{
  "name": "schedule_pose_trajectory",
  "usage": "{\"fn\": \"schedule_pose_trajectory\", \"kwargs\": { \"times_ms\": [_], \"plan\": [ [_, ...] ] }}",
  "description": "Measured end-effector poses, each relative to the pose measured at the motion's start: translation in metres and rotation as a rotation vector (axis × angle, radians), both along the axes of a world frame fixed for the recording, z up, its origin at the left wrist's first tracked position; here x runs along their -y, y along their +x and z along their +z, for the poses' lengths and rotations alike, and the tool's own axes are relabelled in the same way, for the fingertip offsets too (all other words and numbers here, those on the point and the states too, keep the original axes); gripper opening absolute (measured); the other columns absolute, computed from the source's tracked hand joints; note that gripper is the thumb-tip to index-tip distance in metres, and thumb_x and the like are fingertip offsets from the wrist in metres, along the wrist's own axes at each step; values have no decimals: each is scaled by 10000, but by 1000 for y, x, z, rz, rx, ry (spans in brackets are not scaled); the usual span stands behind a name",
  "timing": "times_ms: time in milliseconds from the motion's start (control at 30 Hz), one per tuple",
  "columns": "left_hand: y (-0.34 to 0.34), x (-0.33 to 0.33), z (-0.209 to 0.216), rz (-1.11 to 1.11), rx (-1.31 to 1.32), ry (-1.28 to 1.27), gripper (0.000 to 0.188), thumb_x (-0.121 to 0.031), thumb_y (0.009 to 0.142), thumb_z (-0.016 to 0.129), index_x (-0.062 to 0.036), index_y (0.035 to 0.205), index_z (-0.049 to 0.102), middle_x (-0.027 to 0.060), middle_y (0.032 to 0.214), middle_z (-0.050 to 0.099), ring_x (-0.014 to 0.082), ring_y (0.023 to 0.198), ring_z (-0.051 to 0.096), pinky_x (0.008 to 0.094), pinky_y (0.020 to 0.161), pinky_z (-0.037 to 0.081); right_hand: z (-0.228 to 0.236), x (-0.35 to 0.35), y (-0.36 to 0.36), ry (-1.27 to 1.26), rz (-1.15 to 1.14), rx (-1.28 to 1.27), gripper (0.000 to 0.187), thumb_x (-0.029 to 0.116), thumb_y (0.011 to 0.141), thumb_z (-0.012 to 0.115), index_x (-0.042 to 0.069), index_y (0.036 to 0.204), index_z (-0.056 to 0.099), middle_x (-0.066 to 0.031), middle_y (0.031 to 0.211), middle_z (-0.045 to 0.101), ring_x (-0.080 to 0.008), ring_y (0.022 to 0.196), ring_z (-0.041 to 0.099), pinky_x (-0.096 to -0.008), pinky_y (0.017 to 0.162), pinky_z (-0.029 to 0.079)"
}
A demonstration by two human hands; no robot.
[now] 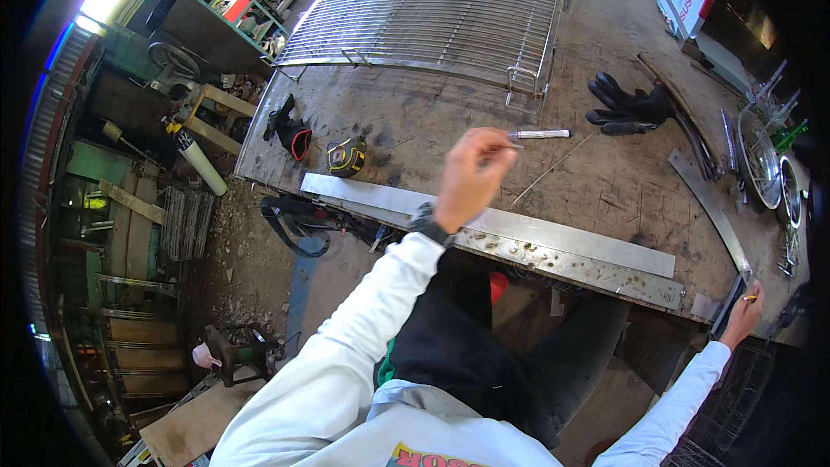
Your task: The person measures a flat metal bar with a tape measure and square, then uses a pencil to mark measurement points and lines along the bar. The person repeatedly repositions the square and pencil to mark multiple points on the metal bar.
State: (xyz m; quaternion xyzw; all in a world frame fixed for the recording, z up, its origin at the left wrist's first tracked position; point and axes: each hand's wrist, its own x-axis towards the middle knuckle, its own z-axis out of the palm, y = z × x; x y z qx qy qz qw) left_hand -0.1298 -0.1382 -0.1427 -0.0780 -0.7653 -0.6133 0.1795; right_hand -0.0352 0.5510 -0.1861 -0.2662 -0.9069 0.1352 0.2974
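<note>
So your left hand (475,175) is up over the middle of the surface (605,190), fingers bent in, just beside a marker (545,134). Your right hand (742,318) is way out by the right end, near the lower tip of a curved-looking metal strip (705,207). Fair warning: the left is blurred and the right is tiny near the lens rim, with a small yellow bit at its fingers, so I can't tell if either is gripping something.

Your 2 long metal strips, the plain strip (562,240) and the spotted strip (605,276), run along the near edge, probably parked there so you can reach their whole length from your seat. The marker and tape measure (347,156) sit just behind them, which looks like an easy-grab setup. The wire rack (432,9) is shoved to the far side, I'd guess to free up working room.

Edge-wise, the spotted strip lies right along the front, so your left sleeve crosses it and could nudge it. Your roomiest stretch is between the plain strip and the rack, with a thin rod (553,171) lying across it. Over on the right it's tighter, with a black glove (631,108) and round metal parts (759,160) crowding that side.
</note>
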Motion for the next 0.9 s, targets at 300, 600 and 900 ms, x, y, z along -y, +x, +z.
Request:
{"fn": "schedule_pose_trajectory", "kwargs": {
  "times_ms": [300, 600, 900],
  "plan": [
    [60, 193, 22, 313, 288, 403, 276, -166, 1028, 518, -44, 1269, 572, 59, 940, 649, 159, 814, 656, 302, 775, 551, 63, 254, -10, -518, 388, -118, 545, 456, 1086, 449, 30, 1413, 541, -180, 1282, 670, -281, 1088, 689, -396, 930, 536],
    [50, 244, 29, 408, 152, -412, 163, -142, 968, 670, -42, 1097, 682, 49, 910, 632, 164, 763, 606, 301, 699, 488, 72, 422, -35, -43, 689, 120, 384, 73, 979, 548, 82, 1363, 562, -199, 1183, 673, -354, 1094, 650, -440, 941, 502],
    [10, 283, 12, 499, 132, -803, 471, -376, 878, 745, -47, 1210, 691, 191, 1185, 672, 376, 1112, 622, 443, 956, 488, 58, 422, -58, 161, 505, 233, 678, -21, 805, 612, 111, 1458, 488, -157, 1374, 557, -393, 1247, 533, -491, 1041, 430]
  ]
}}
